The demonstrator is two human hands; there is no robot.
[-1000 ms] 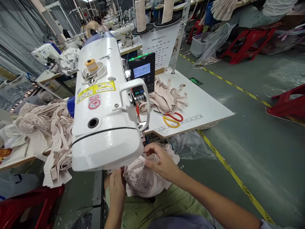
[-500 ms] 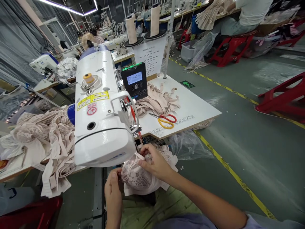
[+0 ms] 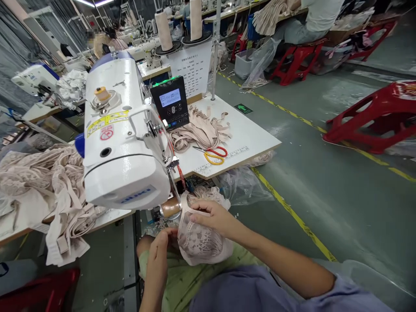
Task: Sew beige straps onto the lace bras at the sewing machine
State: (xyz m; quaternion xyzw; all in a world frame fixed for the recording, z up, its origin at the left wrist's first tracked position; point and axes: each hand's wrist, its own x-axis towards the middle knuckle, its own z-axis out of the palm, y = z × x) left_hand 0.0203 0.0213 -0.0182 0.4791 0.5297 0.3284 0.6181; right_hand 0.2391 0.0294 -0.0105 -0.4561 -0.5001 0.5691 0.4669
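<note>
A pale pink lace bra hangs over my lap, just right of the sewing machine's head. My right hand is closed on its upper part, thumb in front and fingers behind. At the bra's left edge, my left hand has its fingers curled together on the fabric; their tips are partly hidden. The white sewing machine stands above and left of both hands. Beneath its head shows a brown rounded part, close to the bra's top edge.
Red-and-yellow scissors lie on the white table beside a heap of beige straps. A control panel stands behind the machine. More beige garments are piled at left. A red stool stands at right.
The bra has come away from under the machine head, toward me and to the right, with both hands moving along. The brown rounded part has come into view. The camera view has shifted.
</note>
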